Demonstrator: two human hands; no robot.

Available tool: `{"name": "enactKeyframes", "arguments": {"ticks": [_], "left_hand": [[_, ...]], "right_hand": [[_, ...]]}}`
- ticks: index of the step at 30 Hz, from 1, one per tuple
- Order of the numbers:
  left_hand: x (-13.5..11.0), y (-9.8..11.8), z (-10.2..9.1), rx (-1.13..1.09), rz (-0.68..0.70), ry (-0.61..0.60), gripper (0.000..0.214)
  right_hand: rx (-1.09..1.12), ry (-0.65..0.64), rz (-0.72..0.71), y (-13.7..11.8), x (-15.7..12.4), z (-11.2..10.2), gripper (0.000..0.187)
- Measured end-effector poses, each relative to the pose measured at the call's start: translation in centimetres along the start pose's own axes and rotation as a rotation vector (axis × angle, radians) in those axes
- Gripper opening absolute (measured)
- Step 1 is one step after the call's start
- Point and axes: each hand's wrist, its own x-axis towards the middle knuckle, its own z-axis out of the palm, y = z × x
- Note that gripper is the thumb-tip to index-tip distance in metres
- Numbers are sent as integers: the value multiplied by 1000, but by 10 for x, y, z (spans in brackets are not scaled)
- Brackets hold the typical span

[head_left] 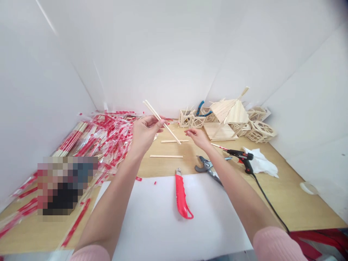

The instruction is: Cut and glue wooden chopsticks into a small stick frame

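Note:
My left hand [145,132] is raised above the table and pinches a pair of pale wooden chopsticks [160,120], which slant from upper left down to the right. My right hand [198,137] hovers just right of the chopsticks' lower tip, fingers loosely curled and apart, holding nothing. Two loose wooden sticks [174,141] [166,156] lie flat on the wooden table [288,199] below the hands.
A red utility knife [181,195] lies on a white sheet [152,224]. Pruning shears [208,167] and a glue gun [243,157] with a black cord lie at right, beside white tissue [261,165]. Stick-built models [231,117] stand at the back. Red-and-clear wrappers [106,139] pile at left.

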Motion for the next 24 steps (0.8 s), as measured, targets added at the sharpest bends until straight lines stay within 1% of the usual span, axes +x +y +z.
{"name": "enactKeyframes", "arguments": {"ticks": [1, 2, 3, 5, 7, 9, 12, 14, 16, 18, 20, 22, 24], "left_hand": [[1, -7, 2, 24, -17, -36, 38], [2, -13, 4, 53, -38, -77, 37], [3, -19, 6, 86, -58, -120, 36], [3, -29, 10, 146, -89, -199, 34], [2, -37, 13, 169, -110, -244, 33], [1, -43, 17, 161, -129, -253, 32], [-2, -48, 23, 121, -193, -256, 34], [-3, -51, 27, 95, -258, -287, 37], [-4, -54, 30, 79, -292, -310, 40], [-4, -58, 31, 98, -292, -318, 43], [-4, -63, 32, 162, -281, -356, 45], [-7, -68, 33, 236, -290, -465, 46], [-10, -74, 34, 258, -361, -586, 41]], "right_hand": [[110, 21, -14, -12, -8, 0, 30], [185, 14, -37, -23, -16, 1, 34], [225, -20, -56, -33, -25, 3, 36], [220, -68, -125, -47, -41, 10, 34], [206, -77, -162, -53, -52, 20, 30], [294, -101, -103, -53, -58, 30, 29], [524, -224, 40, -49, -62, 40, 29], [608, -296, 74, -46, -63, 44, 28], [649, -307, 102, -44, -64, 45, 27], [693, -240, 148, -41, -63, 46, 27], [767, -92, 199, -38, -62, 45, 28], [855, 92, 252, -35, -59, 43, 29], [942, 240, 309, -30, -56, 41, 29]]}}
